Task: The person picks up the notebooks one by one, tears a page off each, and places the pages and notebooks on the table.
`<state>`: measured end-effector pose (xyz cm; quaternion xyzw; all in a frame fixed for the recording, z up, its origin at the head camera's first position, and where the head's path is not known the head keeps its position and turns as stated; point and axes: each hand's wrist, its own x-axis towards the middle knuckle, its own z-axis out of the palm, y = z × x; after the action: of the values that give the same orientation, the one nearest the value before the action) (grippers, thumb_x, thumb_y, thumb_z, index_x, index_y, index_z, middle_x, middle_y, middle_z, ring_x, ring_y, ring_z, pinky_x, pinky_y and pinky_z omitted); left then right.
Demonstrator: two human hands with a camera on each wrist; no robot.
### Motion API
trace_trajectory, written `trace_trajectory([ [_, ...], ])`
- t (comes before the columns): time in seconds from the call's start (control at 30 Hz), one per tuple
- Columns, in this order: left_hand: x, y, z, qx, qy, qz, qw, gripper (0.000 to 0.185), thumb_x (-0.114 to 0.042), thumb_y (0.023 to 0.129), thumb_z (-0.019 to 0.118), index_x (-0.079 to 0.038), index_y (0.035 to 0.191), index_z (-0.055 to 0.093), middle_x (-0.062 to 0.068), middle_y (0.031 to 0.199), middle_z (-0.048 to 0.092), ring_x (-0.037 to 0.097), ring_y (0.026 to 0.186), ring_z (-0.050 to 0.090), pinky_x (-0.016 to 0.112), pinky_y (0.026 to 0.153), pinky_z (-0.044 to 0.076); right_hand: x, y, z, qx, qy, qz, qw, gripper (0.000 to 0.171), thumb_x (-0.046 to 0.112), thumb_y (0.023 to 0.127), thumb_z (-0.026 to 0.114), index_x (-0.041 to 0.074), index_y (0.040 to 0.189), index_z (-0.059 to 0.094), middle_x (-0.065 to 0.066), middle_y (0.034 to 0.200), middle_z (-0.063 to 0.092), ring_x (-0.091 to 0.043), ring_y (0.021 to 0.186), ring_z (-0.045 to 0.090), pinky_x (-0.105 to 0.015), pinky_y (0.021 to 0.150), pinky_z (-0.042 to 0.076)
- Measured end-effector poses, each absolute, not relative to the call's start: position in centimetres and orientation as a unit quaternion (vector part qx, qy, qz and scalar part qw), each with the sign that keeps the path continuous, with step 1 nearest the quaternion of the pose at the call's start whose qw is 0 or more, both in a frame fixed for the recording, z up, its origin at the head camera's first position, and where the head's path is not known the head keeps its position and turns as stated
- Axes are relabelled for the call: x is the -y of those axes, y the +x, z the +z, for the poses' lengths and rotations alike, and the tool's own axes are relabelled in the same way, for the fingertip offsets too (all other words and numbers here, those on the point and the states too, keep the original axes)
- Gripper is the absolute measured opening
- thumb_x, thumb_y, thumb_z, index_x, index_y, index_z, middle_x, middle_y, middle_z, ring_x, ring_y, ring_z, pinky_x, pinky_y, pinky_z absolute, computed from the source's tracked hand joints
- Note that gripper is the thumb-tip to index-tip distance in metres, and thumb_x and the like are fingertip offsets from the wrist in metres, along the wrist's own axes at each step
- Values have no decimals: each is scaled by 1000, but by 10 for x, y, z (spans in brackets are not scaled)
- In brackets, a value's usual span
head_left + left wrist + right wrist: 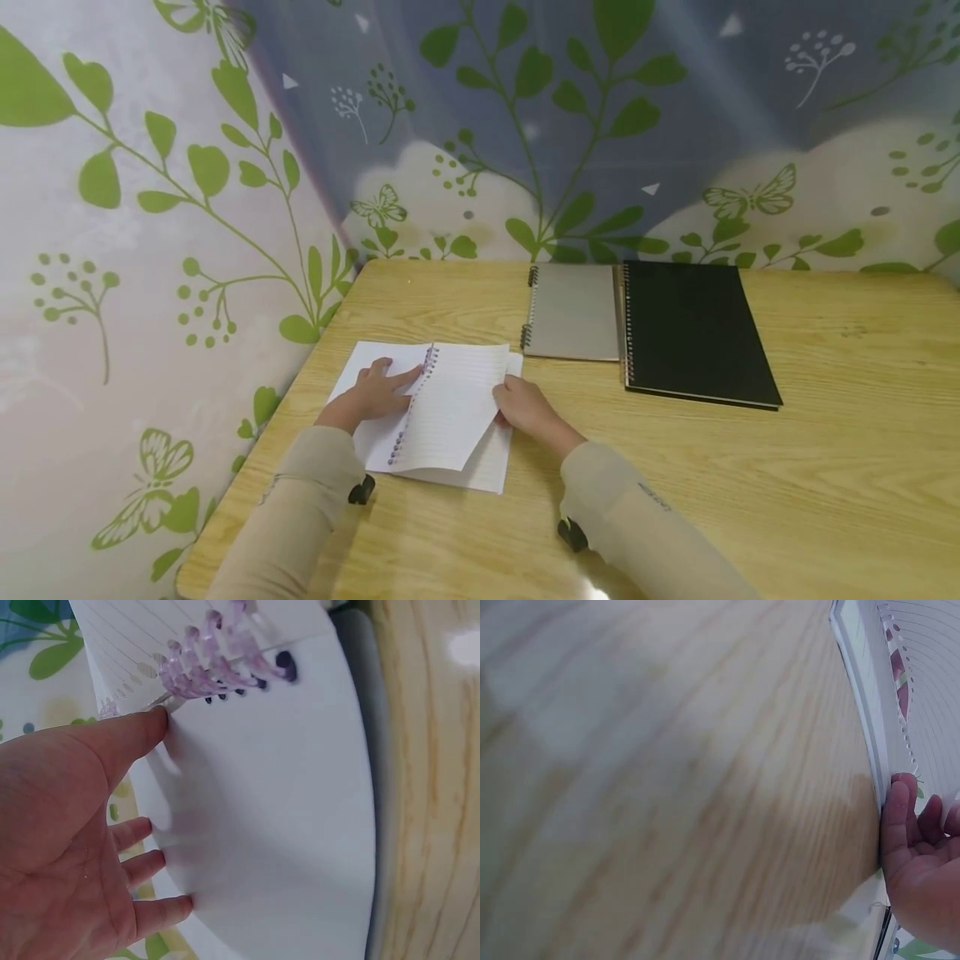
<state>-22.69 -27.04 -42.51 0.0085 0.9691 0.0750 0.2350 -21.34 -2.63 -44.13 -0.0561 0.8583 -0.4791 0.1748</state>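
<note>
A ring-bound notebook (375,460) lies open on the table, its lined right-hand leaf (459,408) lifted and bowed above the pages below. My left hand (375,395) rests on the blank left page with fingers spread, beside the binding. In the left wrist view, the tip of its thumb (142,735) touches the base of the clear purple rings (202,671). At the notebook's outer right edge, my right hand (527,407) pinches the raised leaf. The right wrist view shows that hand's fingers (896,814) at the edge of the pages.
A grey spiral notebook (573,312) lies toward the back of the wooden table (847,467). To its right is a larger black spiral notebook (693,333). Leaf-patterned walls (187,275) border the table at the left and back.
</note>
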Motion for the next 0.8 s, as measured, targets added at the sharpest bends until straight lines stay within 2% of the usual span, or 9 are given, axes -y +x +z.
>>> trace_trajectory([
  [0.23, 267, -226, -426, -968, 10, 83, 236, 57, -36, 95, 42, -31, 147, 20, 22, 152, 4, 50, 135, 13, 65, 102, 25, 23, -211, -440, -860, -62, -478, 168, 23, 15, 92, 34, 6, 75, 48, -5, 67, 54, -14, 58, 50, -21, 53, 40],
  [0.47, 269, -224, -420, -966, 0, 91, 240, 57, -40, 95, 42, -31, 146, 20, 22, 152, 1, 49, 136, 9, 67, 101, 23, 20, -209, -446, -848, -54, -495, 180, 24, 20, 93, 33, 11, 72, 41, -3, 67, 46, -16, 60, 41, -24, 54, 36],
  [0.63, 269, -226, -421, -966, 8, 91, 240, 57, -40, 95, 42, -30, 147, 20, 22, 152, 1, 49, 136, 9, 65, 103, 23, 18, -210, -448, -842, -54, -508, 172, 29, 25, 95, 37, 7, 77, 50, -5, 70, 54, -15, 62, 51, -23, 57, 43],
  [0.8, 269, -225, -421, -968, 11, 86, 237, 57, -39, 95, 42, -29, 147, 21, 24, 151, 2, 50, 135, 10, 65, 103, 22, 16, -206, -445, -823, -54, -534, 184, 46, 39, 98, 38, 0, 88, 59, -9, 75, 63, -15, 65, 60, -25, 63, 51],
])
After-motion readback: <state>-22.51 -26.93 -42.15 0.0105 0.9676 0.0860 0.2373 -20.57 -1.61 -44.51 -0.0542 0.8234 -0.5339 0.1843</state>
